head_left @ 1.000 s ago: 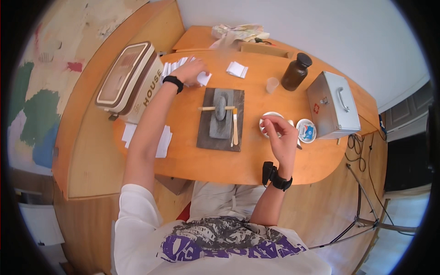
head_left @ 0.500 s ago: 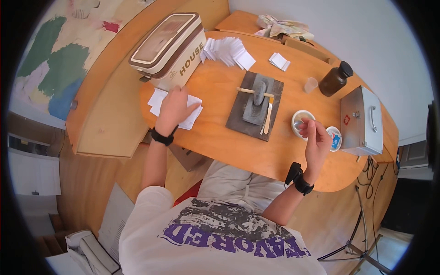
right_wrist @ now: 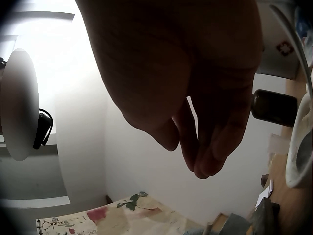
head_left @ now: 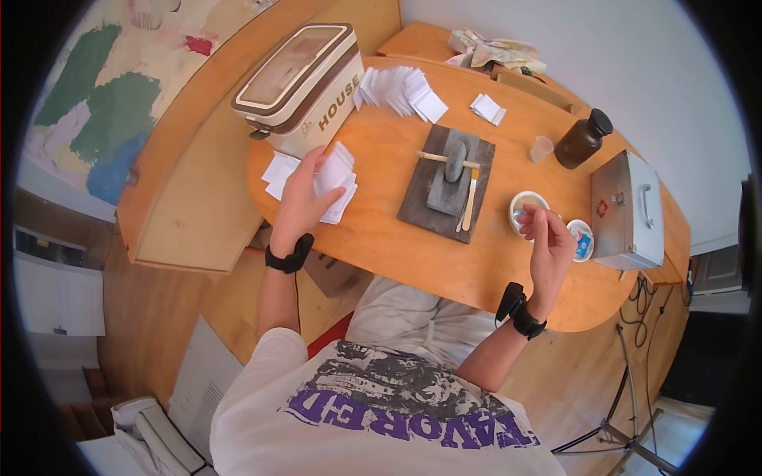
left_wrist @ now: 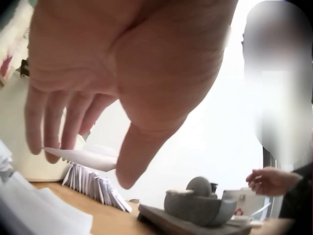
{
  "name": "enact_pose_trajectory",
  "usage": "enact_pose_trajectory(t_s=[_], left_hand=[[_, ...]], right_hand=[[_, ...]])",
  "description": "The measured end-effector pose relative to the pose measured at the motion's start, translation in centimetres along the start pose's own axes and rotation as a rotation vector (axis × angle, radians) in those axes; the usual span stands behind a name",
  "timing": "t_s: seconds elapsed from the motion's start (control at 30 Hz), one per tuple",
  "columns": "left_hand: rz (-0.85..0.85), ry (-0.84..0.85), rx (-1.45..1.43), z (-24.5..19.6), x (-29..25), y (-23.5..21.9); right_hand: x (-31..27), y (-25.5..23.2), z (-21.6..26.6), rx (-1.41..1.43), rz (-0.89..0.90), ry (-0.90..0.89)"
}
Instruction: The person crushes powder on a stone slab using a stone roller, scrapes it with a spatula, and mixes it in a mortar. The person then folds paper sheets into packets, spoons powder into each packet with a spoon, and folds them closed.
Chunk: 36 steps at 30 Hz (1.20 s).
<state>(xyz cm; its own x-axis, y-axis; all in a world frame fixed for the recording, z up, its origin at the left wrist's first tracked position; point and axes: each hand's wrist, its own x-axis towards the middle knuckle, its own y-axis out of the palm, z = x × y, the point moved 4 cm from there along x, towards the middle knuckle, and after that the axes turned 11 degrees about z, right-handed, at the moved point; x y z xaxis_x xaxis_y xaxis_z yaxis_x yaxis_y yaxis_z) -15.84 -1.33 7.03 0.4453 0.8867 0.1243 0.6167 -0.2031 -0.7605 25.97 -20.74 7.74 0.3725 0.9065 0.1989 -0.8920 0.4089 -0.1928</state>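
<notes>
My left hand [head_left: 298,198] holds a white folded paper [head_left: 338,162] between thumb and fingers, above a pile of white papers [head_left: 278,170] at the table's left edge. In the left wrist view the held paper [left_wrist: 93,159] spans from fingertips to thumb. My right hand [head_left: 552,244] hovers by a white bowl [head_left: 529,193], its fingers loosely curled with nothing in them. Mid-table, a grey stone grinder [head_left: 446,194] with an upright wheel [head_left: 455,161] on a wooden rod [head_left: 431,156] stands on a dark board [head_left: 414,202]. A flat brush [head_left: 471,198] lies beside the grinder.
Behind the left hand stands a cream box [head_left: 317,127] marked HOUSE, with a row of fanned papers [head_left: 397,89] beside it. On the right are a brown bottle [head_left: 582,143], a clear cup [head_left: 541,149], a small dish with packets [head_left: 582,240] and a metal case [head_left: 623,210].
My left hand came from the fanned papers back to the near left pile, then lifted a paper there. The view swung left. My right hand stays by the bowl.
</notes>
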Motion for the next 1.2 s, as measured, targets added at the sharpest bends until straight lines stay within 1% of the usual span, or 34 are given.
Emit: enact_pose_trajectory(t_s=[0.03,0.1,0.13,0.17,0.23,0.27,0.3,0.37,0.4,0.47,0.5,0.53,0.57,0.6,0.67,0.77,0.8,0.83,0.87,0.9,0.93,1.0,1.03,1.1,1.13,1.2], left_hand=[[0.007,0.006,0.009,-1.4,-0.2,-0.3],[0.205,0.085,-0.733,-5.5,-0.7,0.7],[0.268,0.182,-0.829,-7.6,-1.0,1.1],[0.286,0.191,-0.831,-8.8,-1.0,1.9],[0.459,0.329,-1.09,-11.6,-0.9,3.9],[0.528,0.331,-1.147,-12.6,-0.8,5.0],[0.549,0.339,-1.152,-13.5,-0.7,5.8],[0.627,0.37,-1.146,-15.2,-0.6,7.5],[0.612,0.357,-1.177,-16.0,-0.9,8.1],[0.654,0.343,-1.147,-16.6,-0.9,9.0],[0.68,0.325,-1.109,-16.8,-0.9,9.5],[0.688,0.327,-1.116,-17.2,-0.7,9.7],[0.622,0.412,-0.936,-17.8,-0.3,9.6],[0.554,0.491,-0.755,-18.3,-0.1,9.5],[0.57,0.498,-0.745,-18.4,0.1,9.8],[0.601,0.49,-0.739,-18.4,0.1,9.7],[0.622,0.475,-0.747,-18.5,0.1,9.7],[0.622,0.475,-0.747,-18.6,0.0,9.6],[0.593,0.485,-0.681,-18.7,0.0,9.5],[0.564,0.495,-0.615,-18.9,0.0,9.3],[0.564,0.493,-0.616,-19.4,-0.2,9.2],[0.314,0.552,-0.446,-20.8,-0.5,8.7],[0.314,0.548,-0.448,-20.8,-0.5,9.1],[0.237,0.502,-0.362,-20.2,-0.4,9.7],[0.236,0.502,-0.363,-20.3,-0.3,9.7],[0.262,0.445,-0.415,-20.4,-0.1,9.7]], right_hand=[[-0.1,0.2,0.4,0.008,-0.009,0.002],[0.1,1.3,1.7,0.076,0.021,-0.009],[0.0,1.8,2.5,0.077,0.004,-0.004],[0.1,2.8,3.8,0.088,0.067,-0.071],[0.2,4.1,6.0,0.076,0.176,-0.191],[0.2,4.6,6.9,0.054,0.225,-0.244],[0.2,4.8,7.7,0.044,0.206,-0.238],[0.0,5.2,9.4,-0.072,0.224,-0.357],[0.0,4.8,9.3,-0.082,0.211,-0.35],[-0.3,4.3,9.3,-0.211,0.228,-0.42],[-0.5,4.1,9.4,-0.219,0.222,-0.414],[-0.7,3.8,9.5,-0.158,0.189,-0.38],[-0.9,3.4,9.5,-0.096,0.155,-0.346],[-0.9,2.9,9.2,-0.102,0.151,-0.339],[-0.9,2.2,8.8,-0.238,0.21,-0.448],[-1.1,1.8,7.2,-0.215,0.163,-0.422],[-1.1,1.7,7.1,-0.215,0.164,-0.421],[-1.1,1.6,7.2,-0.246,0.128,-0.418],[-1.1,1.5,7.2,-0.277,0.092,-0.416],[-1.0,1.7,7.2,-0.276,0.092,-0.415],[-1.0,1.9,7.2,-0.288,0.065,-0.411],[-1.0,2.3,7.2,-0.301,0.043,-0.405],[-0.9,2.5,7.2,-0.308,0.048,-0.404],[-1.0,2.9,7.4,-0.316,0.054,-0.403],[-1.1,3.0,7.8,-0.323,0.07,-0.409],[-1.1,3.1,8.1,-0.334,0.086,-0.415]])
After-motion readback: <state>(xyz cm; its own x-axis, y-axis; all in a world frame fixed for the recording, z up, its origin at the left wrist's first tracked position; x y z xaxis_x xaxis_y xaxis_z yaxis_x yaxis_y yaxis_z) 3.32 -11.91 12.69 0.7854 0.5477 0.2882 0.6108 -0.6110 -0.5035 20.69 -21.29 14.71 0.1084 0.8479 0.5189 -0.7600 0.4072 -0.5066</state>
